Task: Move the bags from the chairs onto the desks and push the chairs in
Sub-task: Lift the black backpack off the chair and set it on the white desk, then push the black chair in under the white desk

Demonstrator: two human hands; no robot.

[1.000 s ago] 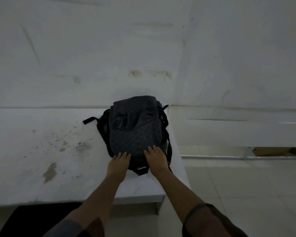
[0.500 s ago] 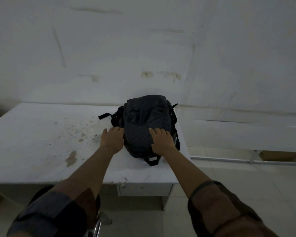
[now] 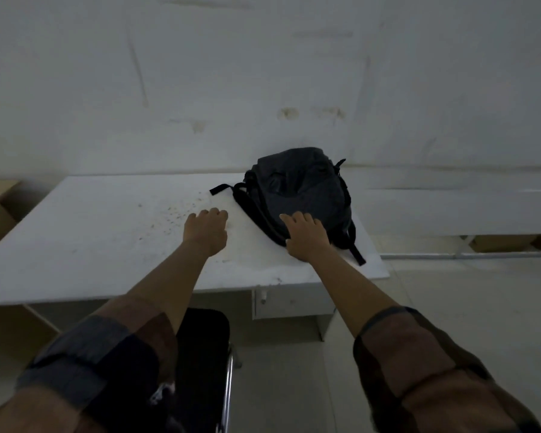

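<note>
Dark backpack [image 3: 300, 195] lying flat on the right end of the white desk [image 3: 107, 239], straps trailing. Right hand [image 3: 306, 235] resting on its near edge, fingers extended; left hand [image 3: 206, 230] loosely curled above bare desktop, holding nothing. Black chair [image 3: 203, 354] below, not pushed in

Your left arm hides much of the chair [image 3: 205, 354]. Your right hand [image 3: 306, 237] covers the bag's [image 3: 300, 189] near corner

A white, speckled desk [image 3: 107, 245] carries a dark backpack [image 3: 303, 195] lying near its far right corner.
</note>
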